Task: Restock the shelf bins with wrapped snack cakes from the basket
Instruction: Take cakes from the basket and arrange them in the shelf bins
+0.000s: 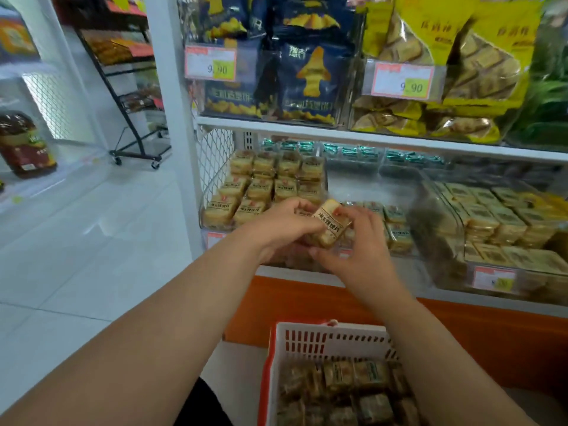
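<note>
left hand (281, 230): fingers curled round the left end of a cake (330, 224), thumb on top
right hand (356, 241): fingertips pinch the cake's right end, thumb low at its near corner
cake: wrapped, tilted, label up, held by both hands in front of the lower shelf, above the gap between left bin and mid bin
left bin (209, 192): clear, on the lower shelf by the mesh side panel, rows of same-label cakes stacked inside
mid bin (399, 238): just right of the hands, a few green-label cakes inside, partly hidden by the right hand
right bin (445, 229): clear, packed with rows of green-label cakes
basket (307, 339): white slotted wall, red rim, below the hands, between the forearms; wrapped cakes (347, 392) fill the bottom
top shelf: blue snack bags (310, 78) on the left, yellow bags (473, 63) on the right, two price tags (210, 63) reading 9.90
floor (92, 241): white tile, black wheeled rack (129, 96) at the back left
</note>
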{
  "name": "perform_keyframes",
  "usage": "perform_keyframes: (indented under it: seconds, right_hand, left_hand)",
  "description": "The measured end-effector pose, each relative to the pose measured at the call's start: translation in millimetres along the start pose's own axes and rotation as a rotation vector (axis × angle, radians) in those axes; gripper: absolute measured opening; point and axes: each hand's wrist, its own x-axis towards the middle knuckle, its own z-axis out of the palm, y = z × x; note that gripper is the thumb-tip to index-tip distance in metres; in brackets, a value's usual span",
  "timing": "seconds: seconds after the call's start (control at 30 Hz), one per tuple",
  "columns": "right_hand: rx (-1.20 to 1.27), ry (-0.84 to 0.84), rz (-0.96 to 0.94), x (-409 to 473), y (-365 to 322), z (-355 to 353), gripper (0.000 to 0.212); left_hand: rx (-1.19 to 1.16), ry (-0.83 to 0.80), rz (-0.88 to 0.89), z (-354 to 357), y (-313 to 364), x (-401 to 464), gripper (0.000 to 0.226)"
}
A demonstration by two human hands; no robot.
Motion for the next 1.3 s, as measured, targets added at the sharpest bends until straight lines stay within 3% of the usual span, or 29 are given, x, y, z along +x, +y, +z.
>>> perform_keyframes:
  seconds: [0.17,0.27,0.5,0.6,0.7,0.87,0.97,1.1,1.3]
  right_hand:
    - [0.016,-0.04,-0.063,77,-4,4,0.059]
    - [0.039,-0.125,-0.03,126,4,9,0.058]
    - [-0.223,-0.381,-0.006,196,47,22,0.056]
    - [-0.387,-0.385,-0.014,203,54,22,0.06]
    - [-0.424,-0.395,0.01,203,49,20,0.071]
    - [-0.502,-0.314,0.004,199,54,30,0.061]
    - [-0.431,-0.322,0.018,193,61,28,0.071]
    - [-0.136,-0.245,0.156,161,60,12,0.083]
    - [0.323,0.046,0.259,35,61,-15,0.039]
  left_hand:
    - [-0.067,0.192,0.074,-19,14,21,0.039]
    - [0.164,0.295,0.15,-26,20,34,0.046]
    - [0.673,0.242,0.086,-33,-1,57,0.045]
    - [0.702,0.217,0.057,-32,-8,59,0.04]
    - [0.733,0.167,0.047,-28,-12,60,0.051]
    - [0.819,0.173,0.042,-24,-11,57,0.054]
    - [0.807,0.24,0.122,-22,-8,53,0.053]
    - [0.76,0.371,0.294,-13,0,37,0.046]
    - [0.775,0.289,0.395,41,-10,-1,0.038]
